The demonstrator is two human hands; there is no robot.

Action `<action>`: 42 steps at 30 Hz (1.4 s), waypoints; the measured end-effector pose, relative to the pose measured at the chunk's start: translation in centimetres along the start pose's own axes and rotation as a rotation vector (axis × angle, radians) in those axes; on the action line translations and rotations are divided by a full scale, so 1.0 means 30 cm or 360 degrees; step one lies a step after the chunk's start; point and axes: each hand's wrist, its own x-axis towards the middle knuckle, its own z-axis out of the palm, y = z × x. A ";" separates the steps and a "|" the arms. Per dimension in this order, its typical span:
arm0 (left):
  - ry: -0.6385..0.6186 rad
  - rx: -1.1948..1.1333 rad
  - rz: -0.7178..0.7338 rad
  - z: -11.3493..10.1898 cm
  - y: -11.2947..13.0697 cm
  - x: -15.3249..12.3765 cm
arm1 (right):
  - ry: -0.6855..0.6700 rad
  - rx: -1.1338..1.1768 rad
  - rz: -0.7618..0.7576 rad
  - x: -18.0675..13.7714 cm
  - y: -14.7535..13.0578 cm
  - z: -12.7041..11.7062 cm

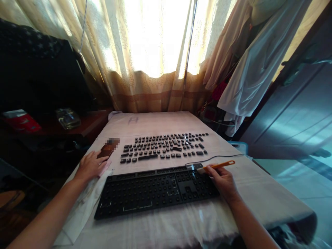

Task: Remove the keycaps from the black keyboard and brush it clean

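Note:
A black keyboard with its keycaps taken off lies on the cloth-covered table in front of me. Beyond it, several loose black keycaps are laid out in rows. My right hand is closed round an orange-handled brush, whose head rests on the keyboard's upper right corner. My left hand lies flat on the table left of the keyboard, fingers spread, touching a pink cloth beside a brown phone-like object.
The keyboard's cable curls across the table to the right. A dark side table at left holds a glass ashtray and a red packet. Curtains and hanging clothes are behind the table.

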 end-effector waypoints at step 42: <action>-0.0263 -0.0369 -0.0155 -0.099 0.071 -0.077 | 0.0000 -0.0037 -0.0054 0.015 0.024 -0.014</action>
